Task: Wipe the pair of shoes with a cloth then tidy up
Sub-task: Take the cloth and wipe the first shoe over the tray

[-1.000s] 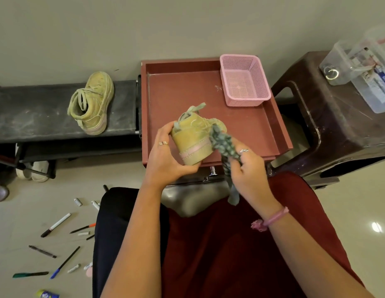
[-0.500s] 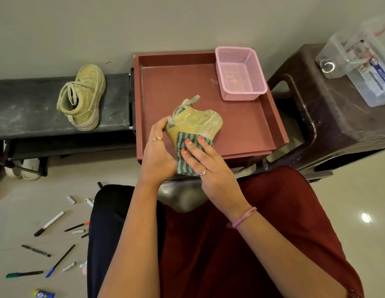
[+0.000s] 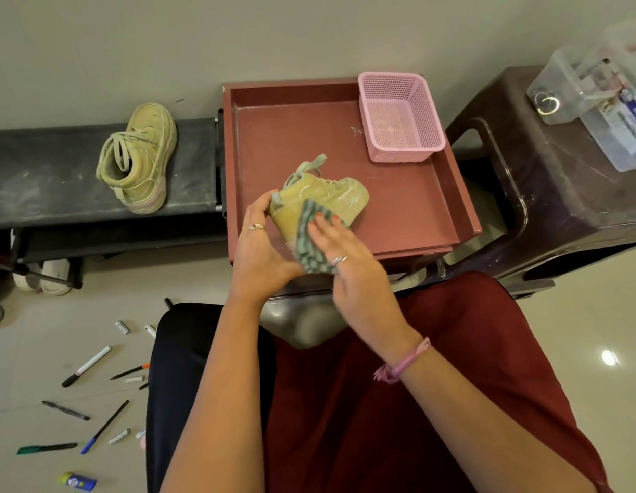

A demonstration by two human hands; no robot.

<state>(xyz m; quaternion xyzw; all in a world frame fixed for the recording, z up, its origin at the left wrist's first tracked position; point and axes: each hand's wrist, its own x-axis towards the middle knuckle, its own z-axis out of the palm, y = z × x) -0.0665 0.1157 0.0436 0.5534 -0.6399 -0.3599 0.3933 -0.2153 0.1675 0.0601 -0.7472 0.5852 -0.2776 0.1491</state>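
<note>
floor: pens (image 3: 85,365) and markers scattered about, probably part of the tidying left
bench: other shoe (image 3: 138,159) sits on the black bench (image 3: 42,179), nobody touching it; can't tell if wiped
left hand (image 3: 259,250): fingers curled round heel of the held shoe (image 3: 320,201), over the near edge of the red tray (image 3: 409,208)
cloth (image 3: 311,240): striped, lying on the shoe's side
right hand (image 3: 345,254): fingers straight, flat, pressing the cloth on
basket (image 3: 398,115): pink, in tray's far right corner
progress: mid-wipe on one shoe; tidy-up not started
</note>
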